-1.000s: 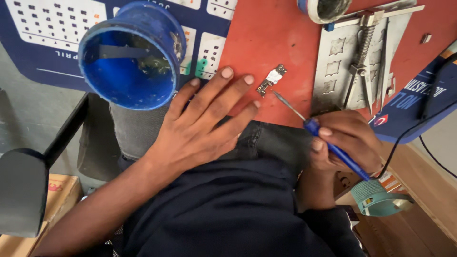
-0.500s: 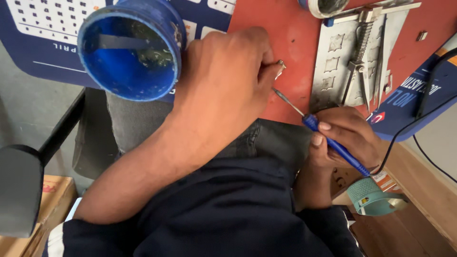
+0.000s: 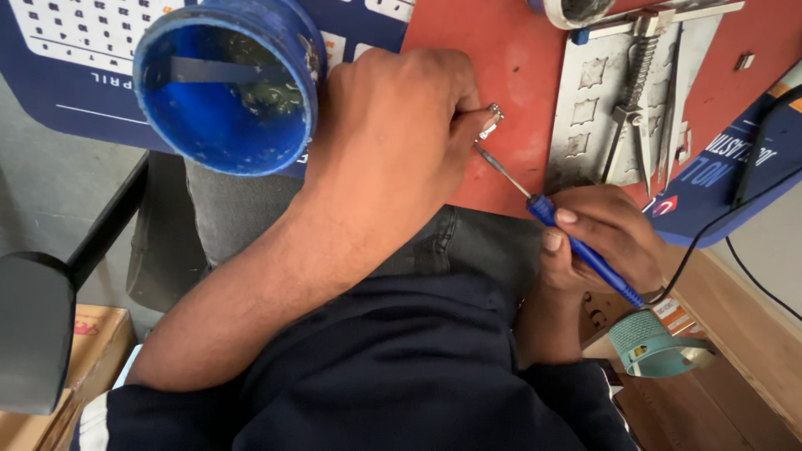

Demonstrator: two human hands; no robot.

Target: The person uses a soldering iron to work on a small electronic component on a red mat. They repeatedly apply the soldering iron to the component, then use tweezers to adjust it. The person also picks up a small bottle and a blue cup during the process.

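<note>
At twelve o'clock from the person's lap, on the red mat (image 3: 510,75), the left hand (image 3: 393,142) lies knuckles-up with its fingertips curled tight around a small circuit board (image 3: 490,121); only a sliver of the board shows past the fingers, touching the mat. From four o'clock the right hand (image 3: 606,238) comes in, fingers wrapped narrowly in a pen grip around the blue handle of a soldering iron (image 3: 576,246), whose thin metal tip points toward ten o'clock and ends just beside the board's lower edge. Whether tip and board actually touch I cannot tell. At ten o'clock of the left hand stands a blue tub (image 3: 221,83); at two o'clock of the right lies a grey metal jig (image 3: 585,108) with tweezers on it.

Judging by the pose, the step in hand is working a joint on the pinned board. The next move calls for a steady pinch and a fine, short advance of the tip, kept off the fingertips so close by.
</note>
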